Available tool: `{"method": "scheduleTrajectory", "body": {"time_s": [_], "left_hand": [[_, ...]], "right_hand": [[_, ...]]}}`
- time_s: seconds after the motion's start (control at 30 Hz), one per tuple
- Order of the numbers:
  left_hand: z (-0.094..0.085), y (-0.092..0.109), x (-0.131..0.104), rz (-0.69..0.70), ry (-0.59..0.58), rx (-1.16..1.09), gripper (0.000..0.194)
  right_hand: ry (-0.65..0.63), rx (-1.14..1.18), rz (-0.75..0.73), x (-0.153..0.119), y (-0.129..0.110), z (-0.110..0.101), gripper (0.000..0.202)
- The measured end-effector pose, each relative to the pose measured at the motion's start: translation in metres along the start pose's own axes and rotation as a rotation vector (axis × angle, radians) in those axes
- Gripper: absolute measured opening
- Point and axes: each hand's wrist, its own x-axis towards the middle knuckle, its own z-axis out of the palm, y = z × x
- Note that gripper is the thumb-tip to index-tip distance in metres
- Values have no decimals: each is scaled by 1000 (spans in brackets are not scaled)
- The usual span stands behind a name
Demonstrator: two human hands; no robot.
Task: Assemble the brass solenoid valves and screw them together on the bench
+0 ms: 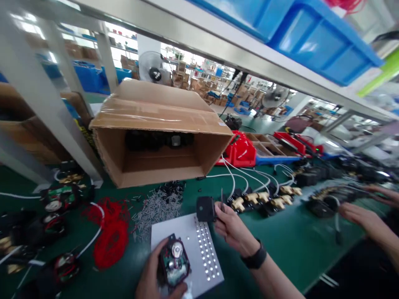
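My left hand is closed around the sides of an open black housing, which shows a circuit board and a round metal part inside. Below it lies a white board with rows of small shiny round pieces on its right side. In my right hand, which wears a black wristband, is a black square cover, pinched at its right edge above the board's far end. A thin dark tool sticks up from the same fingers; its kind cannot be made out.
A cardboard box lies open toward me. Left of the board are grey screws and red rings. Brass-fitted units with white cables lie to the right, near a co-worker's hands. Opened black units line the left.
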Motion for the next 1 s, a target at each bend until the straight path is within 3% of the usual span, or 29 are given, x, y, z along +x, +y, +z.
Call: {"method": "scheduleTrajectory", "body": {"time_s": [0.1,0.2,0.27,0.33,0.4,0.47,0.57,0.67,0.73,0.8,0.9,1.0], "left_hand": [[-1,10,-7,-42,17,-4,69],[-2,19,-7,-50,22,40,69],[-4,19,-5,-48,-5,82,72],[-7,12,-1,-64,-33,119,77],[-10,2,3,-87,-37,150,81],[-11,-6,8,-84,2,113,86],[-10,1,6,-53,51,34,86],[-4,33,-12,35,13,249,72],[5,56,-26,225,-16,498,67],[16,71,-35,399,-72,685,64],[28,76,-41,493,-96,844,63],[30,72,-43,471,-71,907,66]], "right_hand": [[168,-146,117,-57,33,-50,48],[365,-355,146,-91,54,-81,51],[481,-477,64,-103,58,-86,48],[565,-783,-39,-109,55,-79,51],[565,-1144,-81,-111,50,-68,60],[515,-1274,-79,-112,44,-60,58],[396,-813,-62,-111,34,-54,43],[139,-162,90,-107,28,-40,51],[-38,200,191,-100,29,-23,51],[-124,467,246,-93,35,-3,47],[-102,384,146,-89,42,20,44],[-171,-31,-158,-92,40,28,37]]}}
